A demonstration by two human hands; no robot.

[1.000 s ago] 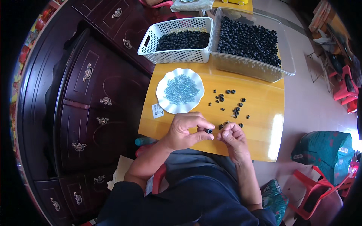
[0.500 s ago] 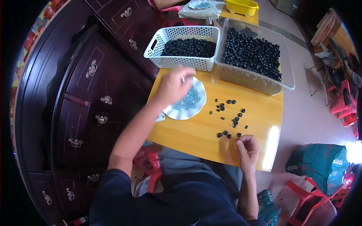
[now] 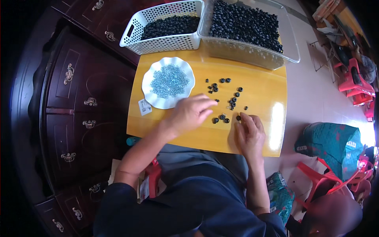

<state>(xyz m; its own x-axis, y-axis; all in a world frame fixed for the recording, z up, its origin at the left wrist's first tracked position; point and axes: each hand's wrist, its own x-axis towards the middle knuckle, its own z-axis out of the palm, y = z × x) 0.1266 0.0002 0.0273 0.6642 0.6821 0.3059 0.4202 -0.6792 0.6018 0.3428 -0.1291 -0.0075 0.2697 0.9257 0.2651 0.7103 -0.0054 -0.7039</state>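
Observation:
My left hand (image 3: 193, 112) hovers over the yellow table between the white scalloped plate (image 3: 149, 94) and the scattered black parts. Its thumb and fingers are drawn together; whatever they hold is too small to make out. On the plate lie many tiny clear-bluish pieces (image 3: 170, 80). Farther right, my right hand (image 3: 251, 134) rests at the table with thumb and forefinger closed about a small round black part (image 3: 238, 117). Just left of it sit several black ring-like parts (image 3: 222, 117), one with a clear bit on it. More loose black parts (image 3: 234, 99) lie beyond both hands.
A white perforated basket (image 3: 166, 44) and a clear plastic bin (image 3: 252, 51), both filled with black parts, stand at the table's far side. A small label (image 3: 145, 107) lies by the plate. Dark drawers (image 3: 90, 79) border the left; teal bags (image 3: 329, 142) and red stools (image 3: 319, 177) the right.
My left hand has moved from above the plate rightward and nearer, toward the black parts. My right hand stays by the same black part. The whole view has shifted.

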